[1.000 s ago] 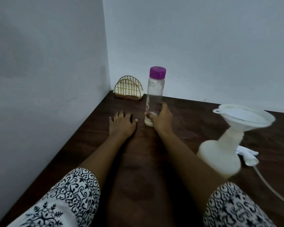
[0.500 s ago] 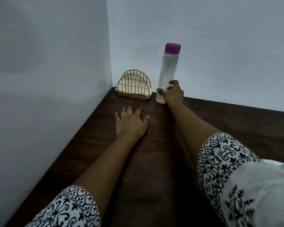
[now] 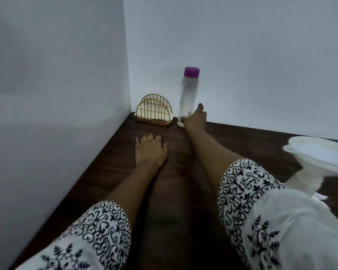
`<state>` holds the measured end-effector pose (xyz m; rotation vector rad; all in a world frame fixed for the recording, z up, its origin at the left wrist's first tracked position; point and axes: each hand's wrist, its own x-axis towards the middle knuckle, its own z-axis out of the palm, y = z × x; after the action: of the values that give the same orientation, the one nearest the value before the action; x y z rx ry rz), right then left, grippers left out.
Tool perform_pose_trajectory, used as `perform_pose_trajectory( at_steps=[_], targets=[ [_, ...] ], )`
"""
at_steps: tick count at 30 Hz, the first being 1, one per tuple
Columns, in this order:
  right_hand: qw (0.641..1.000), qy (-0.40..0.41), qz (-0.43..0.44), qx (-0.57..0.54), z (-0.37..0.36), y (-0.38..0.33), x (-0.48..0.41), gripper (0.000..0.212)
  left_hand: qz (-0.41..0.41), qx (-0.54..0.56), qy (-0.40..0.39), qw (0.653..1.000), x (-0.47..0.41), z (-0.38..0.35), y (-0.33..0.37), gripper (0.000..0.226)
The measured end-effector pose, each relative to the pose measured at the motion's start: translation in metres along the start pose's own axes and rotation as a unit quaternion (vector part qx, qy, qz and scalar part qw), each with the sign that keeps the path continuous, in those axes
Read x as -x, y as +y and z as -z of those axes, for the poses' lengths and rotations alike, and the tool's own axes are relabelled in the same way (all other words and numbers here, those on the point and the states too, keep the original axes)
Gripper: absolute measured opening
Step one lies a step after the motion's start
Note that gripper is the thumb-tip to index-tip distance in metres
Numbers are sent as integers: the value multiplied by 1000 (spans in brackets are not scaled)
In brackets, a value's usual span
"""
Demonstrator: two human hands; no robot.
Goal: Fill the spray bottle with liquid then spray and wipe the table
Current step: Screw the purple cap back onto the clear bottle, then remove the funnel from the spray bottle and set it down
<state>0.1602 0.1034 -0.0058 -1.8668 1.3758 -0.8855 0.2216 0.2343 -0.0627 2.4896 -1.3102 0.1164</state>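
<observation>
Two plain pale walls meet in a corner at far left, and a dark wood-grain table sits tight in that corner. A person's arms in white sleeves with black print reach from the near edge. At the right edge stands the white spray bottle, largely hidden by the right sleeve, with a wide white funnel seated in its neck, seemingly ready for pouring. Far back by the wall, a tall clear bottle with a purple cap stands upright, just right of a gold wire napkin holder. The right hand wraps loosely round the clear bottle's lower part, thumb one side, fingers the other, likely because it holds the liquid. The left hand lies flat and open on the table, holding nothing, probably bracing the reach
</observation>
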Motion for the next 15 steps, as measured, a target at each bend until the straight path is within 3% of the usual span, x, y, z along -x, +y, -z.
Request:
perform_pose_trajectory(
  at_steps=[4, 7, 11, 15],
  targets=[
    [997, -1, 55, -59, 39, -27, 60, 50, -16, 41, -7, 999, 25, 7, 8, 44],
    [985, -54, 109, -126, 86, -48, 116, 43, -27, 127, 5, 992, 59, 11, 25, 49],
    [958, -207, 197, -27, 162, -66, 178, 37, -98, 267, 31, 958, 112, 17, 62, 45],
    [920, -257, 287, 73, 250, -68, 200, 29, -194, 425, 32, 884, 157, 35, 109, 47]
  ],
)
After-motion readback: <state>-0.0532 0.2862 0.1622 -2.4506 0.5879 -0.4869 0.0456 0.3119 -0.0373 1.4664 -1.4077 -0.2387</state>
